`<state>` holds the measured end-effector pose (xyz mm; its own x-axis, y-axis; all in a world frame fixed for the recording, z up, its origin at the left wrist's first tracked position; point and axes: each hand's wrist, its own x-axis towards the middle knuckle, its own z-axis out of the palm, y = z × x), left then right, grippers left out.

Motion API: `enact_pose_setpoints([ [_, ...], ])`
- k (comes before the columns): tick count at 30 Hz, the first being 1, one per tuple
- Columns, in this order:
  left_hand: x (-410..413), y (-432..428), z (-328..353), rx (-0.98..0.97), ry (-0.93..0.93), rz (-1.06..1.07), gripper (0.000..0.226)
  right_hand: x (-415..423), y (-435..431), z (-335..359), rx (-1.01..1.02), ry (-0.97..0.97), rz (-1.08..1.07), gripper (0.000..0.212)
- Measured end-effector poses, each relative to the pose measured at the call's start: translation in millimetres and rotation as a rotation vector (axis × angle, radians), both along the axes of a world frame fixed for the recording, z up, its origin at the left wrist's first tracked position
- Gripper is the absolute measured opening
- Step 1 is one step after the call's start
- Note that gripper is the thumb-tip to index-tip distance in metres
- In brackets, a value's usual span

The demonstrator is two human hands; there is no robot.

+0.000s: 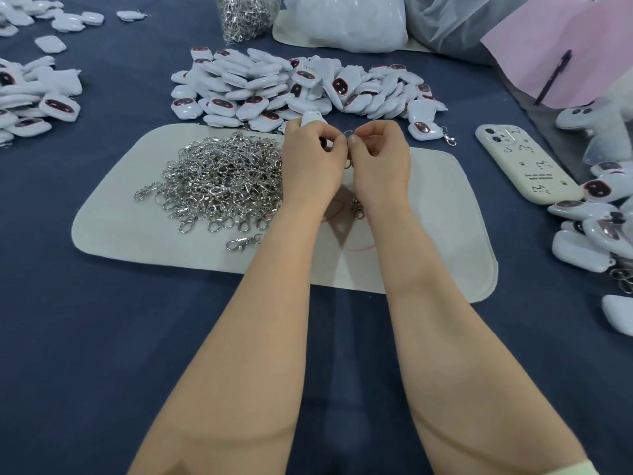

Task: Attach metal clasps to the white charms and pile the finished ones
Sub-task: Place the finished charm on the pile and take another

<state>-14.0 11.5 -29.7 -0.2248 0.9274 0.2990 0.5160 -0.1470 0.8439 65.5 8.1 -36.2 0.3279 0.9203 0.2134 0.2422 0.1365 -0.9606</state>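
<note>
- I pinch a small ring (pixel 347 133) between both hands: left hand (pixel 313 159) closed around a white charm (pixel 310 118), right hand (pixel 380 156) on the ring, above the mat (pixel 428 214).
- A clasp (pixel 348 163) dangles below; a slipping ring could drop it into the loose clasp heap (pixel 222 180) at left.

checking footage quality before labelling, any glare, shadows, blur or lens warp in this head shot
Head view: soft, even light; faint shadows under the left hand and right hand on the white mat; small glints on the clasp pile; wide-angle bending near the edges, so the phone leans; the ring between the fingertips is too small to resolve.
</note>
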Motion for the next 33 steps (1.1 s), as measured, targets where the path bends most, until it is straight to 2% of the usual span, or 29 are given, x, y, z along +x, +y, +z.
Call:
enact_pose_setpoints([
  [10, -0.5, 0.3, 0.4, 0.006, -0.022, 0.047, 0.011, -1.8, -1.3, 0.7, 0.034, -0.085, 0.017, 0.01],
  [33, -0.1, 1.1, -1.6, 0.026, -0.003, 0.054, 0.011, -2.9, -3.5, 0.5, 0.062, -0.069, -0.006, 0.011],
])
